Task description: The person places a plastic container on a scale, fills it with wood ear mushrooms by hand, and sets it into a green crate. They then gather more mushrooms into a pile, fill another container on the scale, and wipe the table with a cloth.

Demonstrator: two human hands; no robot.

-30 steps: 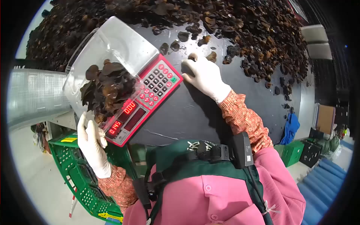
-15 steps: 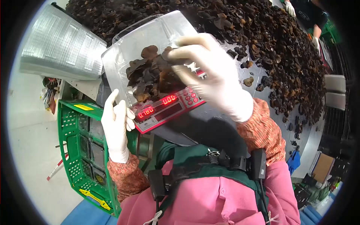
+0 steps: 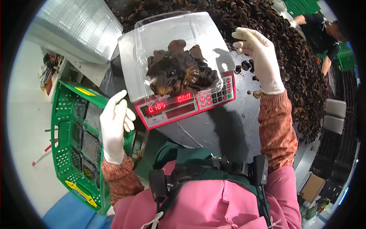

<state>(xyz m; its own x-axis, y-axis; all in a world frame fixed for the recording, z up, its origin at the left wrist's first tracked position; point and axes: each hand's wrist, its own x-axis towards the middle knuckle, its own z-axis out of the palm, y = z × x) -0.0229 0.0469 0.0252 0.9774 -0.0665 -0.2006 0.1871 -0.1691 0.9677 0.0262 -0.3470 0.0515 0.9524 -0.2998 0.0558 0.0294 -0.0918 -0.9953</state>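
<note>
A red-framed digital scale (image 3: 183, 112) stands in front of me with red lit digits. On its metal pan (image 3: 129, 49) rests a clear plastic container (image 3: 152, 34) with its lid part raised at the back. Dark brown wood ear mushrooms (image 3: 179, 68) are heaped in the container. To the right of the scale my gloved right hand (image 3: 263, 63) is raised beside the big mushroom pile, fingers stretched and slightly bent, nothing visible in them. My gloved left hand (image 3: 115, 124) hovers off the scale's left front corner, fingers apart and holding nothing.
A large mushroom pile (image 3: 301, 84) covers the back and right of the metal table (image 3: 236, 110). Stacked clear containers (image 3: 76, 30) stand at the upper left. Below them, a green crate (image 3: 63, 152) holds packed containers. A co-worker (image 3: 318, 34) is at the far right.
My right hand has moved from above the container to the right, toward the big pile. The mushrooms remain in the container, and the scale's digits have changed. My left hand has hardly moved.
</note>
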